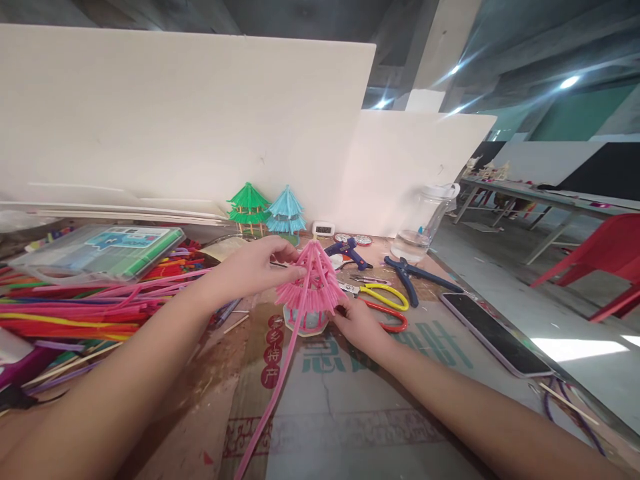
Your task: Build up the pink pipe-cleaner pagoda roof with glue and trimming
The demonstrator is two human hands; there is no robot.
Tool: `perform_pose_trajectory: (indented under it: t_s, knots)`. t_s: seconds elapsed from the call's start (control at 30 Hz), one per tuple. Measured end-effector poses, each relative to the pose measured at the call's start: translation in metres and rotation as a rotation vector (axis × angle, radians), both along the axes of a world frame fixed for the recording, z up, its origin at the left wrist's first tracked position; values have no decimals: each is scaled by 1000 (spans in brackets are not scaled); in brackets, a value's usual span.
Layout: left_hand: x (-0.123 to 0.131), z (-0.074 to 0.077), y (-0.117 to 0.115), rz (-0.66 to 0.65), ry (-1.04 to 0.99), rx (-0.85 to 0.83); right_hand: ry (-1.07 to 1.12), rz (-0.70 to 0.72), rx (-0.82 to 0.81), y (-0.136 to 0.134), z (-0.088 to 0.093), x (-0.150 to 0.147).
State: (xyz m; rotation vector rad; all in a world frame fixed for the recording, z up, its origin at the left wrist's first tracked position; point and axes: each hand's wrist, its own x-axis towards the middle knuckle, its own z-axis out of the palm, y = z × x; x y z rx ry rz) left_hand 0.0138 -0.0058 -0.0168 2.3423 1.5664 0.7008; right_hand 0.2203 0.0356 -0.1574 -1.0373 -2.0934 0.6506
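Note:
A small pink pavilion model (313,285) made of pipe cleaners stands on the cardboard-covered table (350,413), on a pale blue base. My left hand (260,265) pinches its roof near the top, fingers closed on it. My right hand (359,325) holds the lower right side of the model at its base. A long pink pipe cleaner (270,407) trails from the roof down towards me.
A heap of coloured pipe cleaners (75,310) and a plastic box (100,252) lie at left. Green (249,207) and blue (286,212) pavilion models stand at the back. Blue pliers (415,275), yellow and red cutters (383,297), a glue gun (347,252), a jar (423,223) and a phone (495,333) lie right.

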Motion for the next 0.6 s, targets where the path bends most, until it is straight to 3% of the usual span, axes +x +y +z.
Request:
perform_pose_trajectory:
  t_s: [0.2, 0.6]
  knots:
    - [6, -1, 0, -25, 23, 96, -2, 14, 2, -2, 2, 0]
    - [11, -8, 4, -43, 24, 114, -4, 7, -4, -2, 3, -1]
